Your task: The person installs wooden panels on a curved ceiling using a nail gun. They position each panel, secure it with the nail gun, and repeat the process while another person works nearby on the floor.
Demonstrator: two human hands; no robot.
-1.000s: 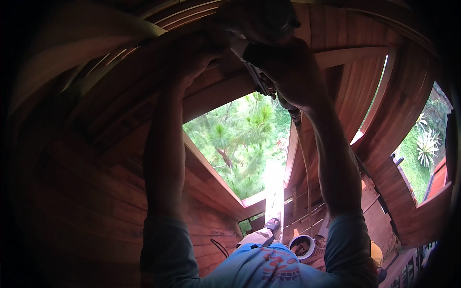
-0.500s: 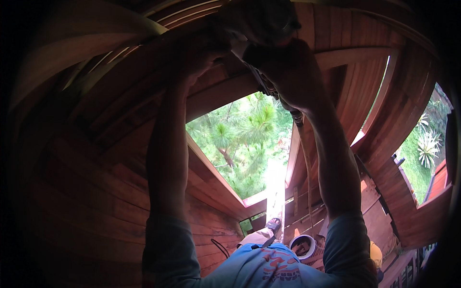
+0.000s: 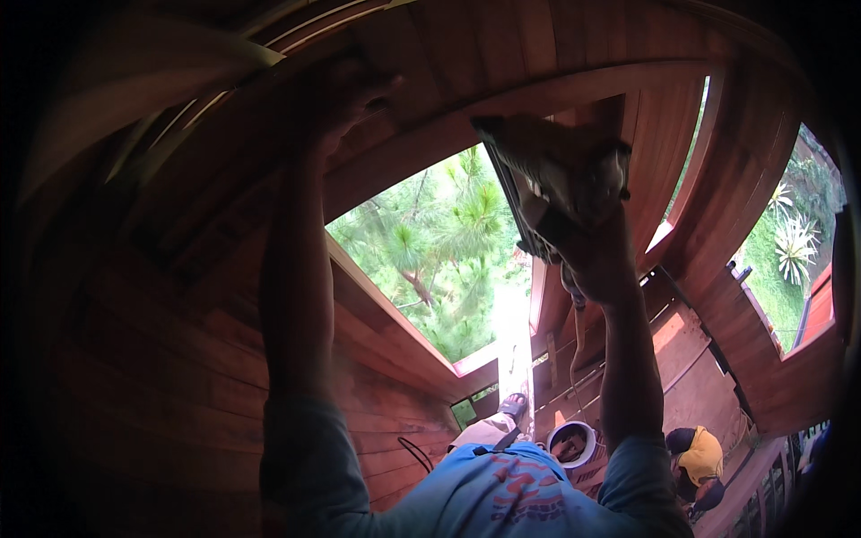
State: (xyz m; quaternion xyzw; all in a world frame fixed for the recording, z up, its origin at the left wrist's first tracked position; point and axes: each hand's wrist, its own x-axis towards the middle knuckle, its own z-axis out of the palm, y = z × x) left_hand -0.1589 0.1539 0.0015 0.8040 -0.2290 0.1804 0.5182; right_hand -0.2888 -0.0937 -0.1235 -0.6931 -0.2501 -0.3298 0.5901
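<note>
In my right hand [image 3: 603, 264] is a nail gun [image 3: 560, 166], gripped by its handle, its nose pointing up and left. Its long magazine lies along the left side, across the edge of the window opening. An air hose [image 3: 578, 336] hangs down from the handle. My left hand [image 3: 345, 103] is raised against the dark wood boards [image 3: 439, 49] at upper left, with its fingers stretched out and nothing visible in them. Shadow hides part of that hand, so firm contact with the wood cannot be made out.
Trees show through the window opening [image 3: 430, 260]. My sandalled foot [image 3: 513, 405] stands on a bright, narrow plank [image 3: 515, 359]. Below right are a white bucket [image 3: 587, 439] with brown pieces inside and a person in a yellow top [image 3: 701, 455]. Another opening [image 3: 794, 242] is at right.
The nail gun has come down and right, away from the upper boards, with my right hand still around it. My left hand has shifted slightly left. More of the person below shows.
</note>
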